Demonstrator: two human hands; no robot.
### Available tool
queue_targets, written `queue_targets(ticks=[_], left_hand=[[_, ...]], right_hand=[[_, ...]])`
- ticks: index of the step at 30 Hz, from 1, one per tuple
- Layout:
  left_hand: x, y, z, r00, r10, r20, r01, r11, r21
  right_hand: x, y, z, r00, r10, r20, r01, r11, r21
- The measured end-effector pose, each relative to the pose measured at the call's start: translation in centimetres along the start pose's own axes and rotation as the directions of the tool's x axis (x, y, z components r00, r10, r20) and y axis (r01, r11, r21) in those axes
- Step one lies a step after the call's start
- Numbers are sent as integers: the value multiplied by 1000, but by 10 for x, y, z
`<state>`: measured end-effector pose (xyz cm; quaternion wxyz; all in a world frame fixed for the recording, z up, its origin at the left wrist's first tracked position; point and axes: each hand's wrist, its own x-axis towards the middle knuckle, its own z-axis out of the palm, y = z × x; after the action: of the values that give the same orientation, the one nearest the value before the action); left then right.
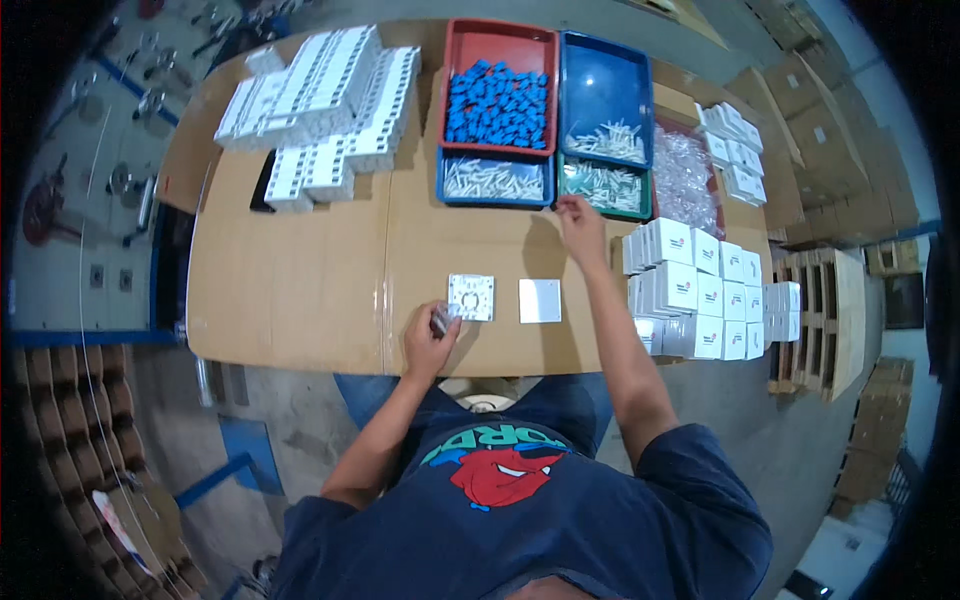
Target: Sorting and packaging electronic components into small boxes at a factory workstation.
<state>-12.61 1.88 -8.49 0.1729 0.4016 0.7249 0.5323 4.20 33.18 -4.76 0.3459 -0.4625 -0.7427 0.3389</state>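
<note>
My left hand (pixel 430 340) is closed round a small shiny clear thing (pixel 440 318) that looks like crumpled plastic; the fingers hide part of it. Right beside it, a square white plate with a round centre (pixel 471 298) lies on the cardboard. My right hand (pixel 581 228) is raised at the near edge of the trays with its fingers pinched together. Whatever is between those fingertips is too small to make out. Below that hand rests a plain pale square plate (pixel 540 301). Closest to the right hand are a green tray (pixel 630 213) and a blue tray (pixel 492 203) of small white pieces.
A red tray (pixel 500 38) holds many blue pieces; a larger blue tray (pixel 605 85) has white pieces in its near part. Clear plastic bags (pixel 684 180) fill a box beside them. White boxes are stacked at the right (pixel 695 290) and far left (pixel 320 95).
</note>
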Motion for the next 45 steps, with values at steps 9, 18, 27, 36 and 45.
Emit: queue_targets(ticks=[9, 18, 27, 36, 45], left_hand=[[-1, -7, 6, 999, 48, -1, -48, 998, 30], [2, -1, 3, 1000, 4, 9, -4, 999, 46], [3, 6, 3, 1000, 11, 15, -11, 1000, 25], [-6, 5, -2, 990, -142, 2, 141, 976, -163], [41, 68, 2, 999, 8, -51, -15, 990, -141]], right_hand=[[165, 39, -68, 966, -104, -236, -6, 905, -424], [202, 54, -45, 988, 3, -157, -114, 701, -704], [225, 83, -75, 964, 94, -249, -169, 939, -300], [181, 54, -96, 958, 218, -184, -161, 946, 282], [-51, -79, -77, 972, 219, 81, -231, 847, 480]])
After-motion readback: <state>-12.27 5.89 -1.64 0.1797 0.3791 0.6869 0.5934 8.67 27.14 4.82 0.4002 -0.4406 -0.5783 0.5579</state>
